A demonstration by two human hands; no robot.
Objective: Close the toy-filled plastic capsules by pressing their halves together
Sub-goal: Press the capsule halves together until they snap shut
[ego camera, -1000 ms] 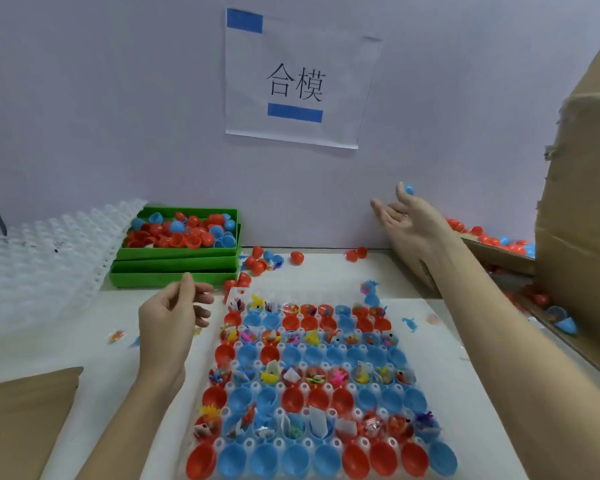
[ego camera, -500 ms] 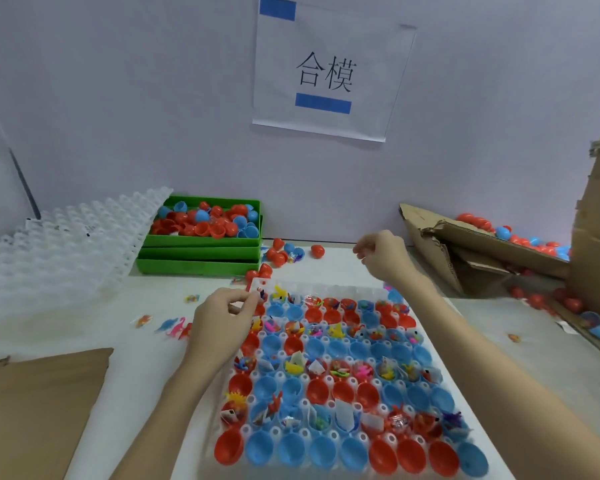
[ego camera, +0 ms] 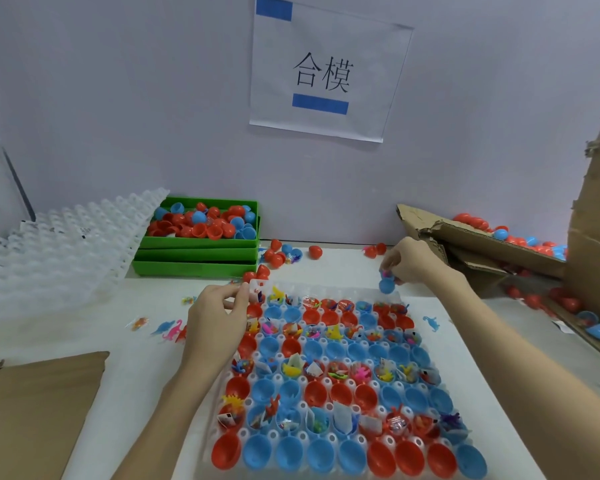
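One blue capsule (ego camera: pixel 386 285) hangs upright from right hand (ego camera: pixel 407 260).

Looks like a small toy-packing workstation: white bench (ego camera: pixel 326 268) against a plain partition, a printed station sign (ego camera: pixel 326 69) taped up, green bins (ego camera: pixel 196 252) of loose capsule halves, stacked clear trays (ego camera: pixel 56 244), torn cardboard boxes (ego camera: pixel 478 242) spilling more shells.

L hand (ego camera: pixel 219 315): forearm ran up from bottom edge, back of hand to camera, fingers curled, thumb and forefinger tips pinched together, what they held not visible | R hand (ego camera: pixel 411 259): arm reached in from lower right, extended further forward, fingers curled down, gripped a blue capsule (ego camera: pixel 387 285)
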